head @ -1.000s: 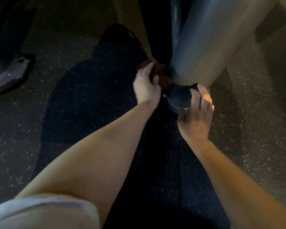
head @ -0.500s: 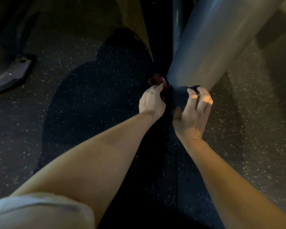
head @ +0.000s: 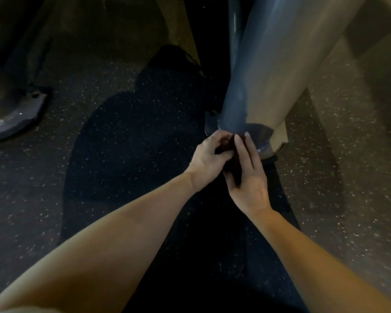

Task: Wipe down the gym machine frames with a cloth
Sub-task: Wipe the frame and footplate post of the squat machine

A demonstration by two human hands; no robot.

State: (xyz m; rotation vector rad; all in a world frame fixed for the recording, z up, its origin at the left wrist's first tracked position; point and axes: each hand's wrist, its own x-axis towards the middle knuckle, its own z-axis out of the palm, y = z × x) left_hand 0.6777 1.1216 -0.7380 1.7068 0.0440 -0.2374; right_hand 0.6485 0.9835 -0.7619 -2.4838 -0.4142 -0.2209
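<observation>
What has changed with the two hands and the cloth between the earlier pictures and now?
The right hand left the foot plate and joined the left hand; both now hold the dark red cloth between them, drawn back from the frame post. The left hand's grip on the cloth stayed. Post and floor are unchanged.

Dark rubber flooring [head: 113, 168], flecked with pale specks, lying under everything in view. Broad shadow [head: 136, 141] of a person falling across the middle of the flooring, darkest toward the bottom edge. Warm yellowish light [head: 357, 136] washing over the flooring at right. At far left, a curved grey metal base plate [head: 18, 119] sitting flat on the flooring, a bolt hole [head: 35, 95] showing near its upper end. Dark, blurred upright shapes [head: 20, 37] rising behind that plate, too dim to identify.
</observation>
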